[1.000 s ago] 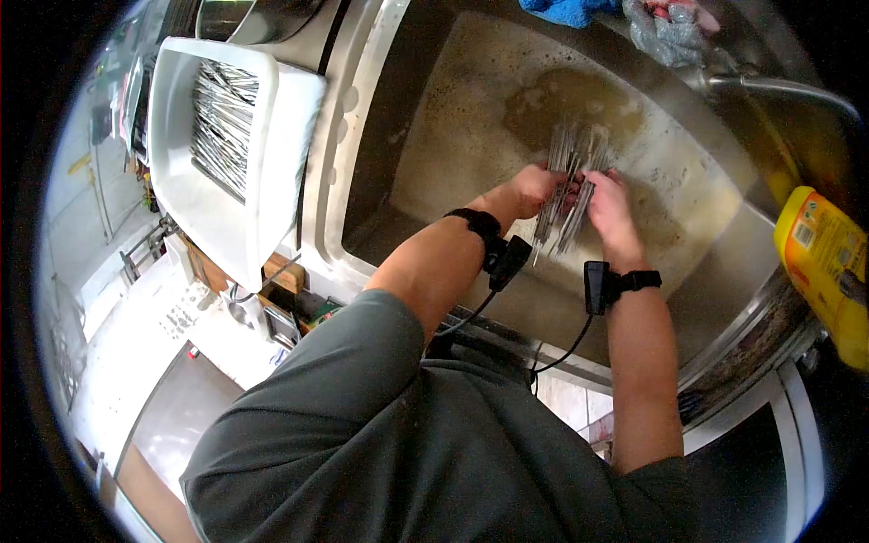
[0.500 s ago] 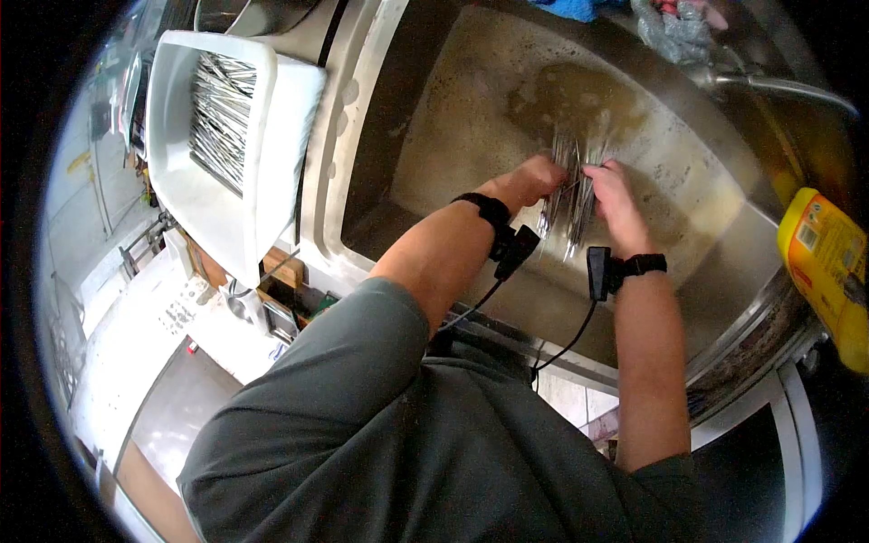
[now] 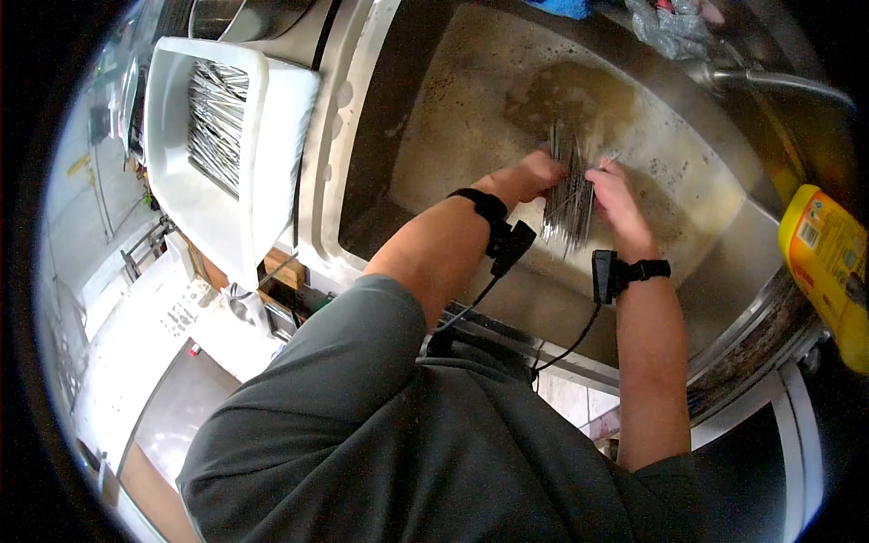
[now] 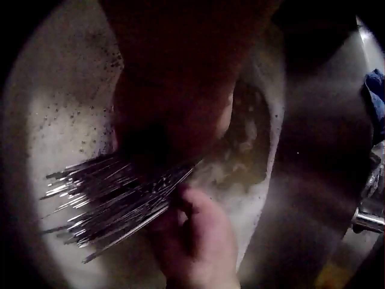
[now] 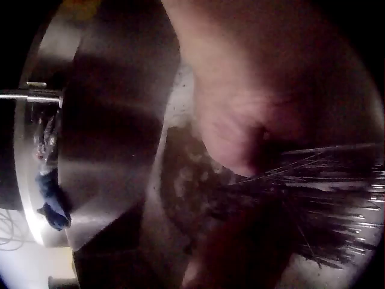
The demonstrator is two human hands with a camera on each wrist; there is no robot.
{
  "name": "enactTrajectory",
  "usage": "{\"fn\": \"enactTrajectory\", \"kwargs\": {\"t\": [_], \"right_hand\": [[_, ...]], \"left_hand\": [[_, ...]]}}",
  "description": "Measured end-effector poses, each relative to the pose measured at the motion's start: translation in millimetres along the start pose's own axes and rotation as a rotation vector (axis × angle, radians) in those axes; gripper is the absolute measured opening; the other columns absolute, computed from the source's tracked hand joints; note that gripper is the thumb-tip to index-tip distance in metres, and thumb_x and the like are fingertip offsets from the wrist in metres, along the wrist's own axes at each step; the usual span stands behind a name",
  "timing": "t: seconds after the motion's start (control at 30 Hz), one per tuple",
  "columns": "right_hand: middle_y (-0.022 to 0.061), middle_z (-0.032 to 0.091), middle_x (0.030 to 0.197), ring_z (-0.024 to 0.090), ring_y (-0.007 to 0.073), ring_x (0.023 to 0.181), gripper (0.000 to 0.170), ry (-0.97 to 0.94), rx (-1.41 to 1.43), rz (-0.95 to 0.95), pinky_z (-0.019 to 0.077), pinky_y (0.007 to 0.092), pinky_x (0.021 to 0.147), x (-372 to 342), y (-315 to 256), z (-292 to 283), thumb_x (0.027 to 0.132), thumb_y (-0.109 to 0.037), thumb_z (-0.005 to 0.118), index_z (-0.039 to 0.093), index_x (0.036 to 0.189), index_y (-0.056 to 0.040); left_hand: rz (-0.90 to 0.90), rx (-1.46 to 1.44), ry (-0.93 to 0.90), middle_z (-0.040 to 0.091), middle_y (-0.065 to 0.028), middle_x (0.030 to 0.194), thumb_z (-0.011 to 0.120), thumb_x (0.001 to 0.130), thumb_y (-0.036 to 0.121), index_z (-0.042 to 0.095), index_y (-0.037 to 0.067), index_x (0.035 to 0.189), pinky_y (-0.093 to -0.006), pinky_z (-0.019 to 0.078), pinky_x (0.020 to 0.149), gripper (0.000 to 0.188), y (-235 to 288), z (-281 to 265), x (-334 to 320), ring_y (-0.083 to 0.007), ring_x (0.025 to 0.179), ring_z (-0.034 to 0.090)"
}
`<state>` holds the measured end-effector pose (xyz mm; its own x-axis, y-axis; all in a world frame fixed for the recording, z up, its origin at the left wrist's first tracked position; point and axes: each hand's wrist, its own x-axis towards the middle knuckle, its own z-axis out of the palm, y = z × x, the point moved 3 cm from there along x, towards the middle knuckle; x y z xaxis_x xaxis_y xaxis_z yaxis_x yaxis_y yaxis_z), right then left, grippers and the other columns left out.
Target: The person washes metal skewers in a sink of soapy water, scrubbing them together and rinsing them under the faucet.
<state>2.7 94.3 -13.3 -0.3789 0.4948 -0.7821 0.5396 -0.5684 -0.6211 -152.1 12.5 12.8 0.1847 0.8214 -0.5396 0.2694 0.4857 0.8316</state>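
Observation:
A bundle of thin metal skewers (image 3: 568, 208) is held between both hands over the shallow murky water in the sink. My left hand (image 3: 540, 172) grips the bundle from its left side. From the other side my right hand (image 3: 615, 190) holds it, with the thumb and fingertips at the skewers, as the left wrist view shows of that right hand (image 4: 201, 241). In that view the skewers (image 4: 114, 201) fan out loosely at one end. The left hand's fingers are in deep shadow there. Crossing strands of skewers (image 5: 325, 205) show beneath the right hand in the right wrist view.
A white plastic tub (image 3: 262, 154) with many more skewers stands left of the metal sink (image 3: 358, 181). At the right lies a yellow bottle (image 3: 828, 271). Along the sink's far side are a blue cloth (image 3: 561, 7), a grey scrunched item (image 3: 670, 32) and a metal faucet (image 3: 778, 81).
The skewers, earlier parted into two clumps between the hands, now stand closer together as one bundle. The right hand has shifted slightly to the right; both hands stay over the sink.

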Motion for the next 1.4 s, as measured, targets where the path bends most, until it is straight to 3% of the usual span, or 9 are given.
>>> {"fn": "enactTrajectory", "kwargs": {"t": [0.3,0.4,0.47,0.57,0.87,0.97,1.2,1.27,1.4], "right_hand": [[0.011,0.06,0.092,0.055,0.0214,0.085,0.039,-0.067,0.047,0.025,0.0442,0.0336,0.075,12.6,30.0,-7.3,0.077,-0.014,0.059,0.052,0.11,0.0034],[0.0132,0.061,0.091,0.056,0.023,0.084,0.038,-0.026,0.042,-0.177,0.0441,0.035,0.076,-7.2,14.5,-2.1,0.078,-0.014,0.058,0.052,0.111,0.0034],[0.0137,0.061,0.09,0.055,0.0232,0.082,0.037,0.058,-0.124,-0.221,0.0441,0.0358,0.076,-10.6,17.5,-3.6,0.078,-0.014,0.057,0.052,0.11,0.0038],[0.0146,0.06,0.089,0.054,0.023,0.081,0.03,0.13,-0.387,-0.248,0.0441,0.0368,0.075,-42.3,-13.8,7.1,0.079,-0.01,0.055,0.051,0.105,0.0047],[0.0068,0.056,0.089,0.049,0.0163,0.074,0.027,0.123,0.392,-0.056,0.0435,0.0323,0.067,-40.4,10.4,6.1,0.085,-0.011,0.054,0.048,0.109,-0.0011],[0.0071,0.056,0.086,0.05,0.0169,0.072,0.027,0.259,0.412,0.182,0.0436,0.0316,0.065,-42.7,14.0,4.5,0.087,-0.013,0.053,0.047,0.11,-0.0009],[0.0061,0.057,0.085,0.051,0.0169,0.071,0.022,0.218,0.096,-0.156,0.0438,0.0319,0.064,-34.9,22.0,13.0,0.087,-0.014,0.054,0.05,0.106,-0.0028],[0.0051,0.058,0.09,0.053,0.0158,0.077,0.02,0.213,0.16,-0.144,0.0448,0.0304,0.064,-37.3,13.4,15.9,0.087,-0.011,0.054,0.051,0.106,-0.0058],[0.0051,0.058,0.092,0.054,0.0165,0.08,0.022,0.146,0.506,0.15,0.045,0.0312,0.068,-57.8,-5.8,16.7,0.086,-0.01,0.055,0.051,0.107,-0.0049]], "left_hand": [[0.16,-0.299,0.02,0.062,-0.0098,0.082,0.063,0.08,0.014,0.055,-0.001,0.107,-0.0328,0.0513,0.065,0.032,8.7,-2.9,0.7,-0.0153,0.073,0.062],[-0.466,-0.33,0.027,0.062,-0.0116,0.082,0.061,0.078,0.01,0.056,0.0,0.106,-0.0349,0.0514,0.065,0.031,-3.7,-0.3,0.4,-0.02,0.073,0.063],[0.831,0.792,0.108,0.062,-0.0142,0.083,0.059,0.073,0.008,0.057,0.004,0.107,-0.036,0.0511,0.065,0.035,-1.0,2.9,-2.7,-0.0253,0.072,0.062],[-0.26,-0.534,0.028,0.062,-0.0157,0.087,0.059,0.068,0.009,0.059,0.006,0.107,-0.0377,0.0514,0.067,0.038,24.5,4.5,-9.4,-0.0293,0.075,0.062],[0.552,0.667,0.126,0.063,-0.0184,0.079,0.057,0.074,0.012,0.058,0.011,0.116,-0.0366,0.0508,0.067,0.041,-9.4,28.8,25.7,-0.0308,0.074,0.062],[-0.363,-0.631,0.151,0.063,-0.0185,0.082,0.054,0.078,0.012,0.057,0.011,0.117,-0.0377,0.0507,0.07,0.039,31.3,14.6,7.7,-0.0312,0.077,0.062],[-0.355,-0.154,-0.069,0.064,-0.0155,0.09,0.06,0.073,0.011,0.052,0.005,0.119,-0.0399,0.0497,0.071,0.047,9.8,15.4,17.2,-0.0311,0.08,0.063],[0.609,0.711,0.103,0.064,-0.0154,0.089,0.061,0.076,0.016,0.057,0.002,0.106,-0.0391,0.0496,0.069,0.033,14.1,11.3,12.8,-0.0281,0.079,0.063],[-0.062,0.172,-0.158,0.064,-0.0154,0.083,0.064,0.073,0.018,0.058,0.002,0.097,-0.0404,0.0492,0.067,0.03,-19.4,26.9,31.9,-0.0302,0.075,0.063]]}}
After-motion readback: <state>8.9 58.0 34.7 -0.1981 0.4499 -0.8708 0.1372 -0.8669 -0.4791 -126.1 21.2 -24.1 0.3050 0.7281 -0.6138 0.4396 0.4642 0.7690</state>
